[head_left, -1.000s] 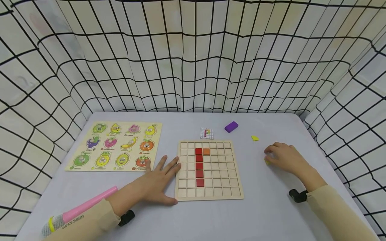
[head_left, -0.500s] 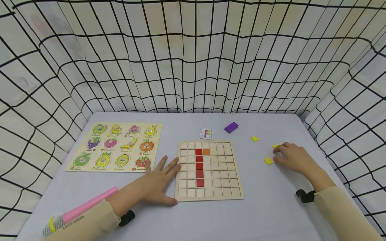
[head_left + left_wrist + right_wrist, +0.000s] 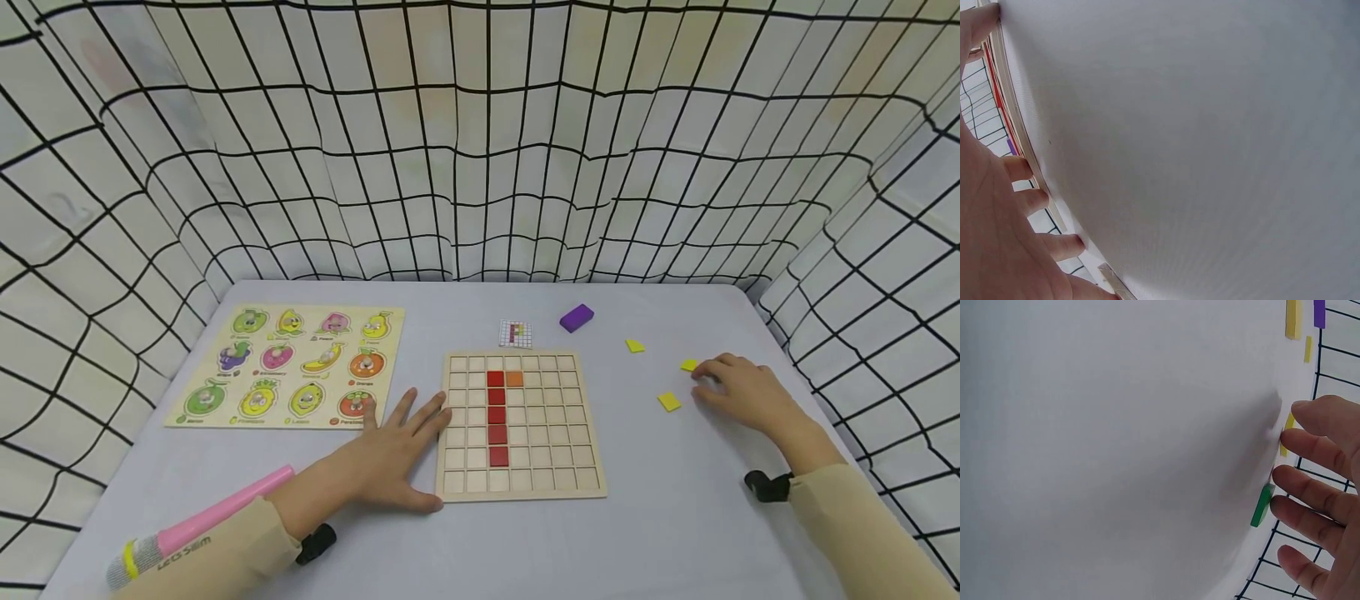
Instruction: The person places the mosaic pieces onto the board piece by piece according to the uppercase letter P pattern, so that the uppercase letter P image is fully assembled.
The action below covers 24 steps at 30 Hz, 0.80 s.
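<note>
The grid board (image 3: 547, 433) lies flat on the surface (image 3: 637, 542), between the two hands and immediately right of the left hand (image 3: 393, 454). Its outline is nearly square, so a long axis cannot be assigned; its side edges run away from the person. The red tiles (image 3: 497, 415) seated in it form a straight column in that direction. An orange tile (image 3: 514, 378) sits directly right of the column's far end.

The left hand is flat with fingers fanned, fingertips at the board's left edge and thumb at its near-left corner. The right hand (image 3: 750, 404) is released: fingers lightly bent and parted, thumb and index finger at a yellow tile (image 3: 689, 365). A green tile (image 3: 1263, 506) is at its middle and ring fingertips, slanting up to the right in the wrist view.

A second yellow tile (image 3: 669, 402) lies just left of the right hand; a third yellow tile (image 3: 635, 345) lies farther left and beyond. Past that, the purple block (image 3: 577, 317) points diagonally, near left to far right. The fruit board (image 3: 292, 379) extends beyond and left of the left hand.

The right hand conceals the green tile from the head view; fingertip contact with either tile cannot be confirmed. The left sleeve (image 3: 225, 554) partly covers the pink tube (image 3: 232, 502). The left wrist view crops the hand and shows the grid board edge-on.
</note>
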Available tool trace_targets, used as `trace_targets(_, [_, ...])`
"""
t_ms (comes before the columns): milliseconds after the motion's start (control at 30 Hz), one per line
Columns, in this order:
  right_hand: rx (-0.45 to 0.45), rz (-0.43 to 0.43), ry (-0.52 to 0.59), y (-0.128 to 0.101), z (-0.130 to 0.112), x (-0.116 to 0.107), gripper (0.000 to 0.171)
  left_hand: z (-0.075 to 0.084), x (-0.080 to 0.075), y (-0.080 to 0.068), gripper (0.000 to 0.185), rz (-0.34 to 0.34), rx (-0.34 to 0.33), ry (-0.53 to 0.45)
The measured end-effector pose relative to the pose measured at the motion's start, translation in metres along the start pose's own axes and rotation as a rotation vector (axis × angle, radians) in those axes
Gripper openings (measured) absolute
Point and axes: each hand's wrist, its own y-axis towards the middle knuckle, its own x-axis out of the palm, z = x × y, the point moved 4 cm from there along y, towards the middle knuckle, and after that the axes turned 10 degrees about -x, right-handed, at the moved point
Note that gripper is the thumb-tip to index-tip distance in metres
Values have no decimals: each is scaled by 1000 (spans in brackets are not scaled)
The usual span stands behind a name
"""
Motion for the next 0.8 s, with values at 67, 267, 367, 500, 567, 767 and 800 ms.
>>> trace_targets(67, [8,-3,4,0,3,0,33,0,0,0,117,-1,0,0])
trace_targets(267, [34,-5,16,-2,11,1,34,0,-1,0,117,-2,-1,-2])
trace_targets(367, [51,-7,23,-2,16,2,35,0,0,1,117,-5,-4,4])
trace_targets(500, [66,-9,37,-3,22,3,36,1,1,1,117,-3,-1,1])
trace_targets(567, [69,-7,44,-4,24,2,36,1,2,1,117,-3,-2,2])
trace_targets(767, [103,-16,69,-7,34,1,35,-1,4,3,118,-2,-7,15])
trace_targets(800, [115,-21,83,-7,36,2,35,-1,4,3,119,-1,-6,16])
